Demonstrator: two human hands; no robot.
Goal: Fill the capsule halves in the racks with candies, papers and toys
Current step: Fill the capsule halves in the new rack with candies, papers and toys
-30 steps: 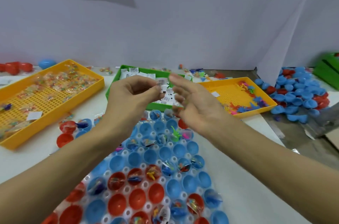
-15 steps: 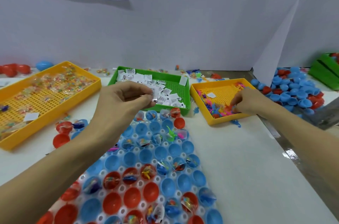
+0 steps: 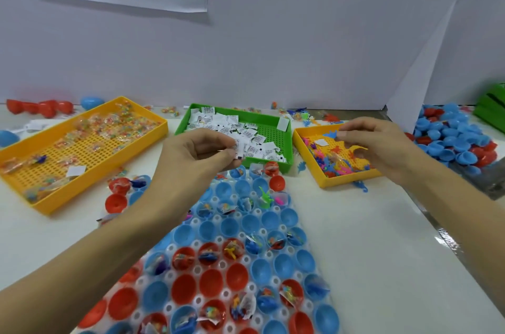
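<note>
So the left hand (image 3: 202, 150) is curled up, pinching a few small white papers (image 3: 238, 148) over the front edge of the green tray (image 3: 273, 121). The right hand (image 3: 379, 147) hangs over the small yellow tray (image 3: 308, 153) by the table's right edge, fingers bent around a yellow toy (image 3: 355, 148). The rack (image 3: 226, 240) of red and blue capsule halves, partly filled, sits at the near middle, and the candies (image 3: 109, 128) are in the big yellow tray (image 3: 82, 188) at the left.

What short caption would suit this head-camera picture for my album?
Left hand pinches paper slips, right hand picks toys from the small yellow tray above a half-filled capsule rack.
</note>
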